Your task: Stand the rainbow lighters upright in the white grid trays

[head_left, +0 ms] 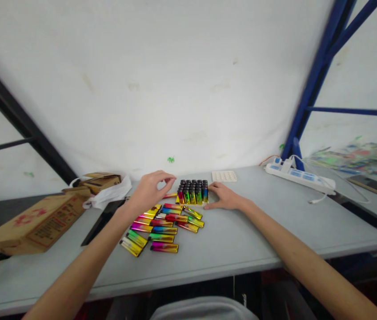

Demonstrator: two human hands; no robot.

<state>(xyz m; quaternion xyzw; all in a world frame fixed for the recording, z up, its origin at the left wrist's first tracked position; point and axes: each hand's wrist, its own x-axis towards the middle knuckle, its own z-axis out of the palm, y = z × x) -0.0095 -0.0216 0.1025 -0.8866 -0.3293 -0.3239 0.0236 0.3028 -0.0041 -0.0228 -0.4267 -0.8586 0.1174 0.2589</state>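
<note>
Upright lighters (193,192) with black tops and shiny multicoloured bodies stand packed in rows in a low, pale tray (195,204). My right hand (225,196) grips the right end of this tray, thumb at the near corner and fingers farther back. To the left of the tray, my left hand (151,190) is raised over the table with thumb and forefinger tips brought together; nothing shows between them. Below it lies a loose heap of metallic lighters (164,230) in red, yellow, green, blue and purple. One lighter lies partly hidden between my left hand and the tray.
An off-white tray with small holes (224,176) lies near the wall. A white power strip (300,177) with cables sits at the right. On the left are a cardboard box (35,220), a white plastic bag (110,194) and a flat black object (100,224).
</note>
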